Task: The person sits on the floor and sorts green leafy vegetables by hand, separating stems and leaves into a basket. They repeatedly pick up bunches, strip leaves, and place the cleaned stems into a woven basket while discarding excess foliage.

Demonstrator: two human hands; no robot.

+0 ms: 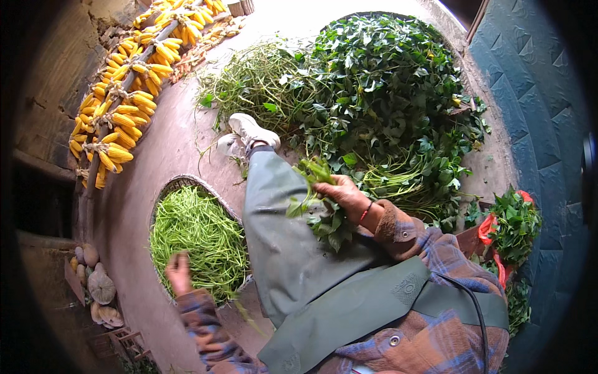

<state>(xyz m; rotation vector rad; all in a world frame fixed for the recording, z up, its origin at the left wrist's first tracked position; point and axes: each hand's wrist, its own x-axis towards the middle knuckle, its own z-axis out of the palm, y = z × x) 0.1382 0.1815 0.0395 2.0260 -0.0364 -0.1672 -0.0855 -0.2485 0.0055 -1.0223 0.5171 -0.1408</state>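
Above my green waterproof apron (289, 243), my right hand (345, 196) grips a bunch of leafy green stems (317, 170). The stem ends poke up past the thumb, and dark leaves hang below the fist. My left hand (179, 272) is at the near left edge of a round woven basket (170, 184) filled with cut green stalks (201, 233). Blur hides whether its fingers hold anything. A blurred pale-green stalk (247, 315) shows beside the basket, near my left sleeve.
A large heap of leafy vines (383, 93) lies beyond my legs, with stripped stems (266, 75) at its left. Corn cobs (126, 112) hang on a pole at left. Squashes (100, 285) sit by the wall. A red bag of leaves (488, 229) stands near a blue-green metal door (546, 154).
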